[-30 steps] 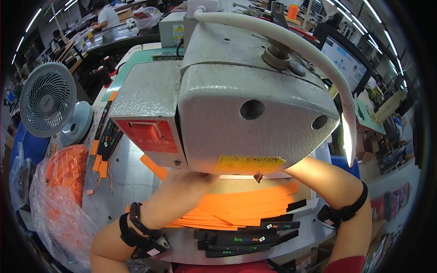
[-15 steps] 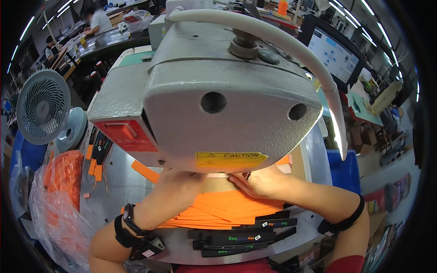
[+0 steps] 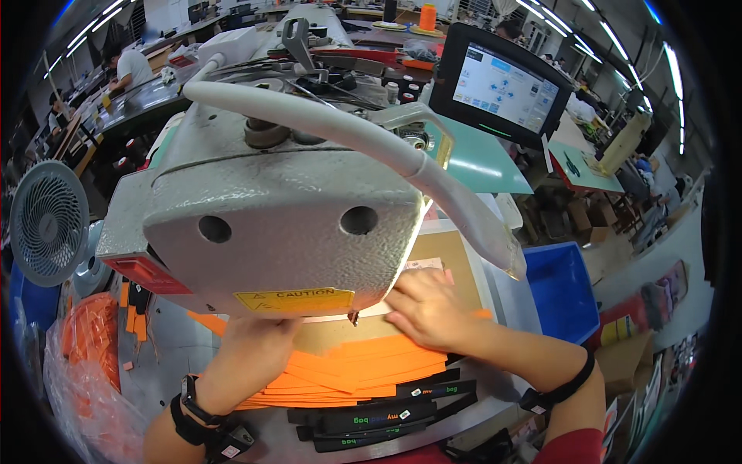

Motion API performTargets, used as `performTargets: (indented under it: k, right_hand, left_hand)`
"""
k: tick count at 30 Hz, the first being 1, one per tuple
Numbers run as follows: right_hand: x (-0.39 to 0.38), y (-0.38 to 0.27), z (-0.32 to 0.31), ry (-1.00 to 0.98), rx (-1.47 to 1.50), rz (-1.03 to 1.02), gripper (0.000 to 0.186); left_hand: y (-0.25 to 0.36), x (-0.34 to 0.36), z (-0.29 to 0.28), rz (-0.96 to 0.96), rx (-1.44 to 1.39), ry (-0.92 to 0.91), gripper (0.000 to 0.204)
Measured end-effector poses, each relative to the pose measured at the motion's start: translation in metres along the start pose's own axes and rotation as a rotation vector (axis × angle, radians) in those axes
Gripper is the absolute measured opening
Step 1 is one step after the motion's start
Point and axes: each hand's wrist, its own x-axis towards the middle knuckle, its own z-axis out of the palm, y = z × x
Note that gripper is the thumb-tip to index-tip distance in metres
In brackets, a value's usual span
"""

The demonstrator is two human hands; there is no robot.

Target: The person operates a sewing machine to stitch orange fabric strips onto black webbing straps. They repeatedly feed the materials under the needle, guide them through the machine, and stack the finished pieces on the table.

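Note:
A large grey-white industrial sewing machine head [image 3: 286, 255] fills the middle of the view. Beneath its lower left edge my left hand [image 3: 259, 348] reaches in, its fingers hidden by the machine. My right hand [image 3: 425, 313] lies on the brown board [image 3: 444, 255] at the machine's right side, fingers stretched flat and pointing left. Close to the right fingertips, a pale strip [image 3: 375, 311] runs along the board under the machine. Fanned orange strips [image 3: 340, 375] lie in front of both hands. Several black strips with coloured lettering [image 3: 371, 417] are stacked nearer to me.
A fan [image 3: 50, 224] stands at the left, above a clear plastic bag of orange pieces [image 3: 93, 340]. More orange and black strips [image 3: 135, 313] lie beside it. To the right are a screen [image 3: 502, 89] and a blue bin [image 3: 560, 294]. A person [image 3: 131, 69] sits far left.
The view has swung right and the machine now appears further left. My right hand has come out from below the machine onto the board at its right; the left stays under the edge.

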Motion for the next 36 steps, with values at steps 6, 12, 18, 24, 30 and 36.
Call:
performTargets:
  k: [6,12,18,24,30,36]
  right_hand:
    - [-0.021,0.024,-0.019,-0.023,0.089,0.197,0.026]
    - [-0.004,0.019,-0.036,-0.169,0.010,0.252,0.016]
    - [0.011,-0.017,-0.024,-0.129,0.080,-0.013,0.028]
    - [0.034,-0.023,-0.002,-0.162,0.274,-0.115,0.031]
    - [0.042,-0.025,0.001,-0.077,0.292,-0.108,0.026]
    - [0.034,-0.016,0.011,0.008,0.299,-0.164,0.029]
  left_hand:
    - [-0.006,0.000,0.001,0.037,-0.030,-0.003,0.056]
    - [-0.011,0.001,-0.004,0.039,-0.075,-0.013,0.048]
    - [-0.017,0.001,-0.001,-0.005,-0.165,-0.095,0.045]
    - [-0.020,-0.003,0.000,0.047,-0.187,-0.028,0.044]
    - [-0.018,0.002,-0.007,0.004,-0.154,-0.158,0.034]
    - [-0.013,0.002,-0.009,0.057,-0.044,-0.080,0.027]
